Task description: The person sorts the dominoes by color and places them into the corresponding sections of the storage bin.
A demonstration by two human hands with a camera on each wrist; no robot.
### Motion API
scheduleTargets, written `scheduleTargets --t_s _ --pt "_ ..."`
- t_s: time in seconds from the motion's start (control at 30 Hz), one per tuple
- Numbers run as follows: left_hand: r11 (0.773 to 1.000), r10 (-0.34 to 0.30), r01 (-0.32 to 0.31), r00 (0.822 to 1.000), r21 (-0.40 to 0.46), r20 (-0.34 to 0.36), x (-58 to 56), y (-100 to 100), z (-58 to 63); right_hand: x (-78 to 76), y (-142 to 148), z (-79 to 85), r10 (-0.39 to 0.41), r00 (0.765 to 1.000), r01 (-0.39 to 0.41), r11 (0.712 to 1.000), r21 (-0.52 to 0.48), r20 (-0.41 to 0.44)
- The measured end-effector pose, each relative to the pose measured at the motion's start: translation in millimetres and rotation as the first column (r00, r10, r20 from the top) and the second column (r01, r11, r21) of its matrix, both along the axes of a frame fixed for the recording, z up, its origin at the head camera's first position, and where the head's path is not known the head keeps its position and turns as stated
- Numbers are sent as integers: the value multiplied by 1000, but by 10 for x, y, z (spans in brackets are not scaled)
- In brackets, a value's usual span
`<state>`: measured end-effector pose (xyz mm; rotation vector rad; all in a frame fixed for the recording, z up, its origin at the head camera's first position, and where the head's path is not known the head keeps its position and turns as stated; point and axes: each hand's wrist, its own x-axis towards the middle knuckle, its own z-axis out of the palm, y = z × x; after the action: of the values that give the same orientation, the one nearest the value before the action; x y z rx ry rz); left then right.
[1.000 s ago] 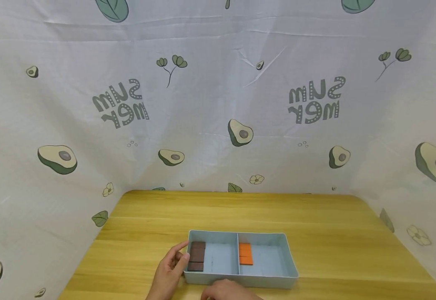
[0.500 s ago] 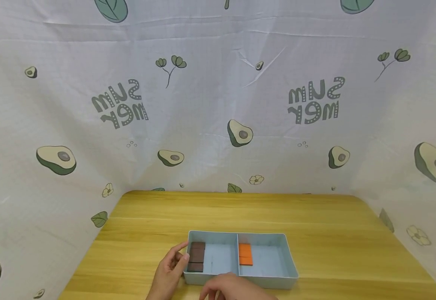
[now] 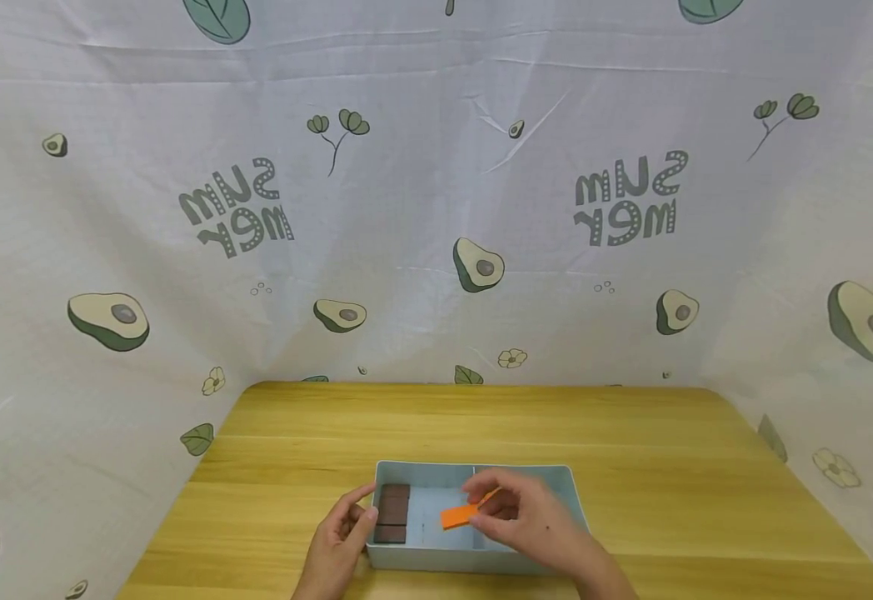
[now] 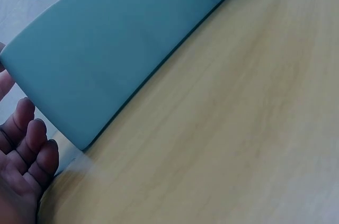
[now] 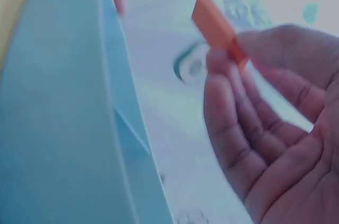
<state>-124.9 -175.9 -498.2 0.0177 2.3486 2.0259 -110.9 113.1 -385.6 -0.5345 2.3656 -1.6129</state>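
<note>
My right hand (image 3: 530, 517) pinches a small orange block (image 3: 457, 517) between thumb and fingertips, above the divider of a light blue two-compartment box (image 3: 436, 558). In the right wrist view, the orange block (image 5: 214, 23) sticks out past the fingertips. Several dark brown blocks (image 3: 392, 512) lie in a row along the left wall of the left compartment. A bit of orange shows between the right fingers; the hand hides most of the right compartment. My left hand (image 3: 337, 542) touches the box's left end with thumb and index finger, its other fingers loosely bent beside the wall (image 4: 95, 60).
The box stands near the front of a wooden table (image 3: 316, 433). A white cloth (image 3: 406, 208) printed with avocados and leaves hangs behind the table and along both sides.
My right hand has risen from in front of the box to over its middle, and an orange block now shows in its fingers. The left hand has stayed at the left end.
</note>
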Motion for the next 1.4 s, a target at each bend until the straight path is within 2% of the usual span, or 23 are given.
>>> scheduleTargets --t_s 0.07,0.13,0.23,0.3,0.4,0.63,0.87,1.4 --pt "1000 -2 2 1000 -2 2 0 -1 3 -43 124 0 -71 997 71 997 33 11" --pt "1000 -3 3 1000 -6 -2 1 0 3 -80 231 -16 -149 989 146 983 107 21" --pt "1000 -2 2 1000 -14 -8 3 1 5 -120 335 -60 -230 973 222 946 235 6" --pt "1000 0 0 1000 -14 -12 5 3 7 -143 371 -90 -251 968 240 925 296 1" --pt "1000 3 -4 1000 -13 -11 8 6 11 -166 406 -131 -241 971 229 909 350 -9" --pt "1000 -1 1 1000 -19 -10 15 7 24 -164 429 -209 -151 989 143 905 400 -11" --pt "1000 4 -5 999 -21 -42 16 3 20 -163 375 -239 -165 986 137 883 449 23" --pt "1000 1 -2 999 -23 -34 22 8 23 -171 322 -296 -107 993 77 891 448 42"
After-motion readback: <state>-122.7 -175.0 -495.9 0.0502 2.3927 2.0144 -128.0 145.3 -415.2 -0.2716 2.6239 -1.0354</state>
